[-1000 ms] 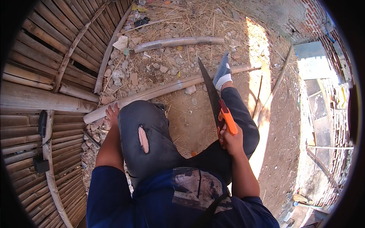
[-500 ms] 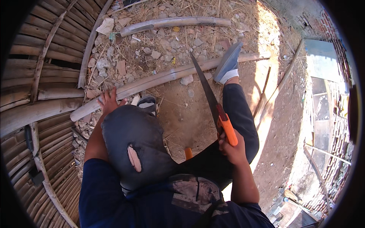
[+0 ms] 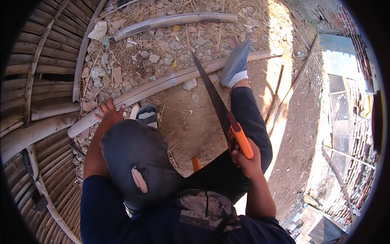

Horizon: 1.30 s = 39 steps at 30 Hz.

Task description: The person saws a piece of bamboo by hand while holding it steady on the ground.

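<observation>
Straw-littered dirt ground [image 3: 183,126] is carrying the long bamboo pole [image 3: 168,80], slanting before you. Your left hand [image 3: 109,113] is resting near its left end, fingers spread; your right hand [image 3: 247,160] is gripping the handsaw [image 3: 214,97] by its orange handle [image 3: 242,142]. Beyond, a shorter pole [image 3: 174,21] is lying.

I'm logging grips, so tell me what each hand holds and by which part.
The right hand grips a long, dark-bladed handsaw by its orange handle. The left hand grasps nothing, lying spread on a long greyish-tan bamboo pole.
</observation>
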Each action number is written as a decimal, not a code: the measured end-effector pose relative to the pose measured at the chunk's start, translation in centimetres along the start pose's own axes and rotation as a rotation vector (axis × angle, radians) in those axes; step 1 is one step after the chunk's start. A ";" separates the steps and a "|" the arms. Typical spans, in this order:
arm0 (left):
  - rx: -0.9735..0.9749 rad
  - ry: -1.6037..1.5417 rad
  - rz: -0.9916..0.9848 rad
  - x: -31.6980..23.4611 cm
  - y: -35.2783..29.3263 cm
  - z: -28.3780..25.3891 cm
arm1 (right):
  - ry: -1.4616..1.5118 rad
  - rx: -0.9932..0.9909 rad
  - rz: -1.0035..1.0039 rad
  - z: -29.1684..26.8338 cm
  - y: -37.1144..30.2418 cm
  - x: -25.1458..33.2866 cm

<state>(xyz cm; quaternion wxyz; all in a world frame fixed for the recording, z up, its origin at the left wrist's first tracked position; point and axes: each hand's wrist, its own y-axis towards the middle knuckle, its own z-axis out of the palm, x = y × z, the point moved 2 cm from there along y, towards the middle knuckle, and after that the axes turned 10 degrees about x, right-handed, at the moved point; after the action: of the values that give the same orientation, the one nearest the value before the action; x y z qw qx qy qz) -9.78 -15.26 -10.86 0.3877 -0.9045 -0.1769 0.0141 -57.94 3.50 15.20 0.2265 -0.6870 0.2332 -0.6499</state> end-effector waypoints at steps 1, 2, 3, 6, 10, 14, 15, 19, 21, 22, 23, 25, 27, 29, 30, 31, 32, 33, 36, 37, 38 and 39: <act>0.002 0.003 0.000 0.0 -0.1 -0.1 | 0.000 -0.005 -0.011 -0.1 0.0 -0.3; 0.004 0.006 0.000 -0.1 -0.2 -0.2 | -0.001 -0.010 -0.021 -0.4 0.0 -0.8; 0.008 0.009 -0.002 -0.1 -0.2 -0.3 | -0.002 -0.013 -0.031 -0.4 0.0 -1.1; 0.015 -0.002 0.012 -0.3 -0.5 -0.5 | 0.029 -0.034 -0.053 0.4 -0.3 -0.9; 0.004 -0.009 0.019 0.0 -0.5 -0.2 | 0.034 -0.051 -0.064 1.0 -0.2 -1.0; 0.008 -0.018 0.018 0.0 -0.8 -0.6 | 0.102 -0.063 -0.071 0.9 -0.3 -0.7; 0.006 -0.016 0.017 0.0 -0.7 -0.5 | 0.124 -0.076 -0.062 1.0 -0.4 -0.7; 0.025 -0.028 0.015 0.0 -0.4 -0.4 | 0.092 -0.061 -0.077 1.3 -0.4 0.0; 0.038 -0.012 -0.001 0.0 -0.5 -0.5 | 0.063 -0.049 -0.070 1.4 -0.5 0.2; 0.034 -0.018 0.003 0.0 -0.5 -0.4 | 0.052 -0.045 -0.069 1.3 -0.5 0.2; 0.029 -0.023 0.006 0.1 -0.4 -0.4 | 0.041 -0.041 -0.069 1.2 -0.4 0.1; 0.030 -0.016 0.005 0.1 -0.1 -0.3 | 0.027 -0.038 -0.071 1.1 -0.3 -0.3; 0.040 0.004 -0.010 0.2 -0.1 -0.3 | 0.018 -0.032 -0.077 1.1 0.0 -0.9; 0.029 0.010 -0.009 -0.2 -0.3 -0.4 | 0.003 -0.021 -0.085 1.1 0.0 -1.2; 0.023 0.016 -0.016 -0.1 -0.3 -0.4 | 0.000 -0.009 -0.088 1.2 0.0 -1.3; 0.027 0.009 -0.012 -0.1 -0.3 -0.4 | 0.000 -0.008 -0.077 1.2 0.0 -1.2; 0.031 0.002 -0.009 -0.1 -0.3 -0.3 | 0.000 -0.007 -0.066 1.3 0.0 -1.0; 0.034 -0.006 -0.005 -0.1 -0.3 -0.4 | 0.000 -0.006 -0.055 1.4 0.0 -0.9; 0.036 -0.006 -0.009 -0.2 -0.6 -0.6 | -0.029 -0.003 -0.049 1.4 0.2 -1.1; 0.037 -0.008 -0.009 -0.2 -0.6 -0.6 | -0.037 -0.007 -0.044 1.5 0.1 -1.1; 0.038 -0.009 -0.009 -0.2 -0.6 -0.6 | -0.045 -0.010 -0.039 1.5 0.1 -1.0; 0.039 -0.011 -0.009 -0.2 -0.6 -0.5 | -0.054 -0.014 -0.035 1.6 0.1 -0.9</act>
<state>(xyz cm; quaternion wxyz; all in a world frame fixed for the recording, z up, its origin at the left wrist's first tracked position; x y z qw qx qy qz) -10.02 -15.34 -10.10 0.4044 -0.8959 -0.1828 0.0211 -56.41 4.00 14.36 0.2167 -0.7099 0.2195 -0.6332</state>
